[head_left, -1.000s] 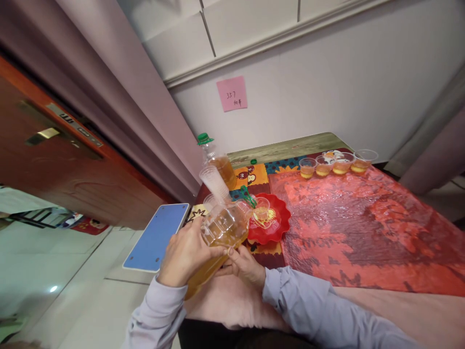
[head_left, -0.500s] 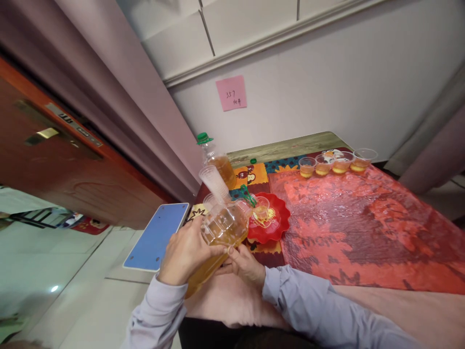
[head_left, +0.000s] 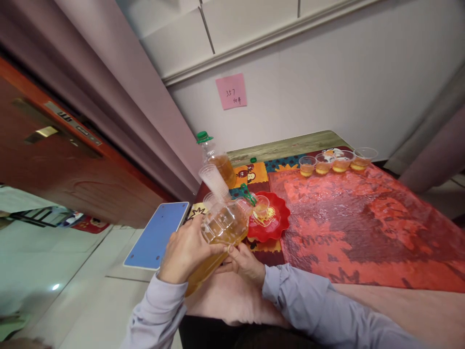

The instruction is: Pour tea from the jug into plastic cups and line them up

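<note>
My left hand (head_left: 187,249) and my right hand (head_left: 245,264) are both closed around a clear plastic bottle (head_left: 225,225) of amber liquid. It is tilted, with its neck pointing away from me and to the right. The bottle's mouth is over a clear plastic cup (head_left: 262,206), which stands on a scalloped red plate (head_left: 279,228) and has some liquid in it. A green handle strap (head_left: 248,195) sticks up by the neck. Beyond the bottle, a leaning stack of clear cups (head_left: 214,182) stands close to a second bottle (head_left: 221,167) with a green cap.
Several cups of amber liquid (head_left: 341,165) line the table's far right side. A loose green cap (head_left: 253,160) lies near the back edge. Left of the table are a blue board (head_left: 156,235) and a wooden door (head_left: 72,150). A wall with a pink note (head_left: 231,91) rises behind.
Both hands keep the bottle tilted in nearly the same place. The liquid in the cup on the plate looks slightly higher. The view has shifted very little.
</note>
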Demonstrator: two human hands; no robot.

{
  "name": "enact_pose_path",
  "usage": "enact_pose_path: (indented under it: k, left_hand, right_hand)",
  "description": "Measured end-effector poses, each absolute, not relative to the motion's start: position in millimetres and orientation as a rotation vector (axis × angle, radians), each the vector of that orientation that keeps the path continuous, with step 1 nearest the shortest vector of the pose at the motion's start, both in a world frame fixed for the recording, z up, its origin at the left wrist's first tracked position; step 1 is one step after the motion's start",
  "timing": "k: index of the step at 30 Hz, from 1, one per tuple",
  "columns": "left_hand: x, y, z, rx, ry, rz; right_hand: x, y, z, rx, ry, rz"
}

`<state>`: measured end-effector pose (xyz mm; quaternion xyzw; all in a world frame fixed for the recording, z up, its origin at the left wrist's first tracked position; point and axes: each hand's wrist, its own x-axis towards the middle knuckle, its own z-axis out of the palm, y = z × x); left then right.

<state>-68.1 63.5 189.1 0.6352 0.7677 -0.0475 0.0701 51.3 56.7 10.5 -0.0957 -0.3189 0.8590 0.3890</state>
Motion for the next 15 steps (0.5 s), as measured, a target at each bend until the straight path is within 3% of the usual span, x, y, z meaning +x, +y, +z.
enact_pose_path:
  k: [15]
  left_hand:
    - [-69.8,62.7,188.6,1.928,2.31,-0.139]
  right_hand:
    - [50.2,56.5,8.3,-0.259,-0.826,2.182]
